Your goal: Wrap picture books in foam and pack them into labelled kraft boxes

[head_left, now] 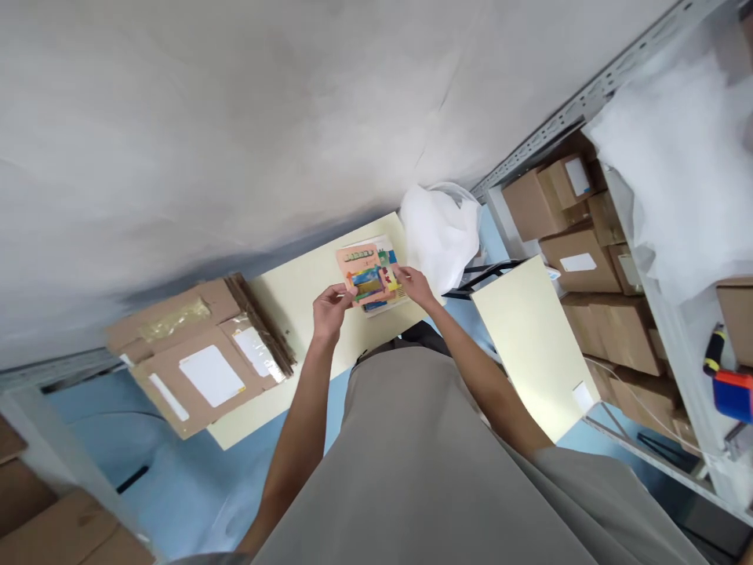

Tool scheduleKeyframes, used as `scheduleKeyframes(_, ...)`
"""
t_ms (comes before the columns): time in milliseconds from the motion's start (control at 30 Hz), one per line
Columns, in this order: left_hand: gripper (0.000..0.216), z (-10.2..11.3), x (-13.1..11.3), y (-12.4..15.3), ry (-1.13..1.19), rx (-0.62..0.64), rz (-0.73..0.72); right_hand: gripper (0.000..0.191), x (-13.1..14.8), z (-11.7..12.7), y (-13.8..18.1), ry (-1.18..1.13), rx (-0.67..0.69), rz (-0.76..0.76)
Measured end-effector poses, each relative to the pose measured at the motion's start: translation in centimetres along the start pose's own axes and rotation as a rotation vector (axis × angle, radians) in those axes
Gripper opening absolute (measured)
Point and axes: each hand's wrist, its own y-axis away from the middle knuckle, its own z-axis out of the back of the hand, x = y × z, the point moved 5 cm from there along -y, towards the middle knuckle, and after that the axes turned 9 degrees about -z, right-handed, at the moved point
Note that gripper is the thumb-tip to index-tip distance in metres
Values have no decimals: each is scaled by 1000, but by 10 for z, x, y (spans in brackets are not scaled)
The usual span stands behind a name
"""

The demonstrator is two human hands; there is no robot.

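A thin booklet with a colourful orange cover (365,275) is held just above a pale yellow table (294,298). My left hand (329,310) pinches its lower left corner, fingers closed on it. Gripping its right edge is my right hand (415,284), also closed. Under the booklet a small stack of similar printed items (388,297) lies on the table.
Flattened cardboard boxes with white labels (200,361) lie on the table's left end. A white plastic bag (441,231) sits at the right end. A second pale table (532,345) stands to the right. Metal shelving with cardboard boxes (588,259) lines the right side.
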Motion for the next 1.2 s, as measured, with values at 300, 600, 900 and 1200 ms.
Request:
scheduleKeyframes(300, 66, -151, -9, 24, -101, 582, 87, 68, -55, 108, 137, -618, -327, 61)
scheduleKeyframes(600, 55, -300, -27, 112, -254, 1052, -25, 58, -136, 188, 254, -888, -718, 101)
scheduleKeyframes(900, 54, -422, 20, 214, -325, 1152, -17, 53, -251, 268, 304, -995, -902, 115)
scheduleKeyframes(1200, 52, -521, 60, 290, -379, 1052, -155, 53, -310, 349, 346, -877, -1027, 26)
